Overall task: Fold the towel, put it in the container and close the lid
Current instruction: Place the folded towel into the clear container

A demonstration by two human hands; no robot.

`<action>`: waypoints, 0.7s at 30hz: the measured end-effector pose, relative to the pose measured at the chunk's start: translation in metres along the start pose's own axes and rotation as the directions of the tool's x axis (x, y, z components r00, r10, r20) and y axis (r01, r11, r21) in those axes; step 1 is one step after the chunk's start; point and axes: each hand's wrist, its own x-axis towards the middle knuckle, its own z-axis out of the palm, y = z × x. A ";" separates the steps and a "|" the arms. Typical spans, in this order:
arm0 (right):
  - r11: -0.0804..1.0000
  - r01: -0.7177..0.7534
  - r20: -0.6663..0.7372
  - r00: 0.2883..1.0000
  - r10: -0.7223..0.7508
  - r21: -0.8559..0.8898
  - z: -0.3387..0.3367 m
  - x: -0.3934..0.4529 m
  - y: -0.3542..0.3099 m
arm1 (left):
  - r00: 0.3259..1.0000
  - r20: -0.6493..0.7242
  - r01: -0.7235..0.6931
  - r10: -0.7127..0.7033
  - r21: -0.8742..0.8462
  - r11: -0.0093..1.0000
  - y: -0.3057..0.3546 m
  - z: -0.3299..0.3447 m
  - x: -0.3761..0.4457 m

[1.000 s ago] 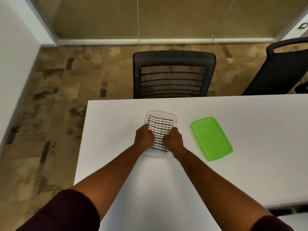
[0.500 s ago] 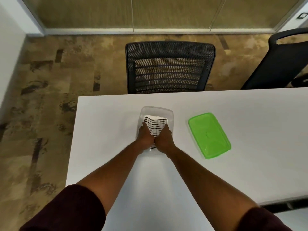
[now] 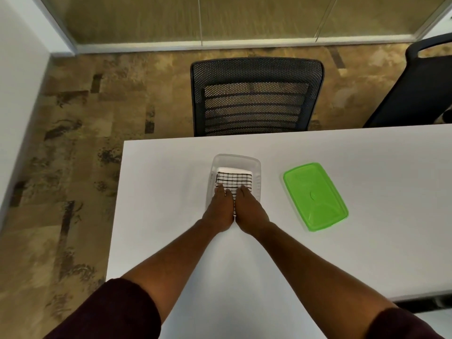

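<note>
One white worktop [image 3: 367,172] fills the lower frame, carrying everything in play. Beyond its far edge, two dark chairs: a mesh-backed chair [image 3: 254,94] straight ahead of the hands, and a second chair [image 3: 420,89] off to the right, cut by the frame. Two bare forearms run up from dark maroon sleeves and meet at the middle. One green lid [image 3: 315,195] lies flat on the worktop, to the right of the right hand and well apart from it, not on the box. One clear container [image 3: 256,167] sits right under the fingertips, its near end covered by both hands. Inside it, one towel [image 3: 234,177], white with a black grid, folded into a flat rectangle, its far white edge showing past the fingers. Now the grip: the left hand [image 3: 220,209] lies palm down with fingers straight and close together, flat on the near part of the towel; the right hand [image 3: 249,209] does the same just beside it, the two hands touching side by side. Neither hand pinches or curls round anything: both grips are flattened out, pressing on the cloth inside the container.
</note>
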 end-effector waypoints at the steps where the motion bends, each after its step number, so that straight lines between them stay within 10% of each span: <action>1: 1.000 0.014 0.005 1.000 -0.014 -0.012 0.004 0.004 0.004 | 1.000 0.001 -0.022 0.022 0.058 0.998 0.001 -0.001 0.000; 6: 0.996 0.077 -0.192 0.979 -0.068 0.041 -0.017 -0.001 0.001 | 0.961 -0.250 -0.148 0.121 -0.092 0.985 -0.002 -0.002 -0.022; 11: 0.996 0.075 -0.491 0.870 -0.039 0.053 -0.037 0.012 0.010 | 0.681 -0.685 0.053 -0.260 -0.308 0.950 -0.010 0.017 -0.058; 21: 0.988 0.068 -0.100 0.992 -0.083 -0.141 -0.057 0.050 0.051 | 0.703 0.014 0.381 -0.711 -0.852 0.359 -0.004 0.035 -0.067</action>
